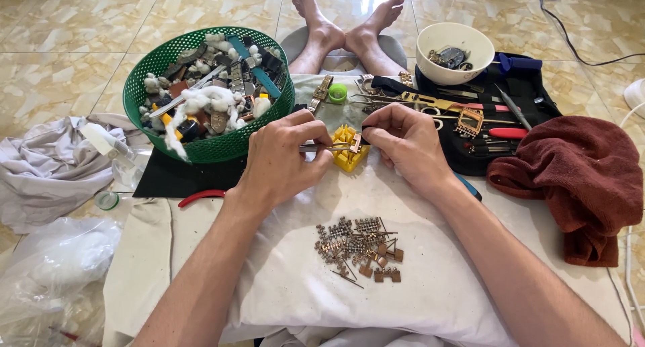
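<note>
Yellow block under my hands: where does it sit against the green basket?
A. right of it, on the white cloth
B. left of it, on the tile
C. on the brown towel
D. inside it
A: the yellow block rests on the white cloth, right of the green basket.

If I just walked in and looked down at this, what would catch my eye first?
Probably the two hands at the centre: the left hand holds a thin metal tool against a small piece in the right hand, over a yellow block. Then the green basket of odds and ends, upper left.
</note>
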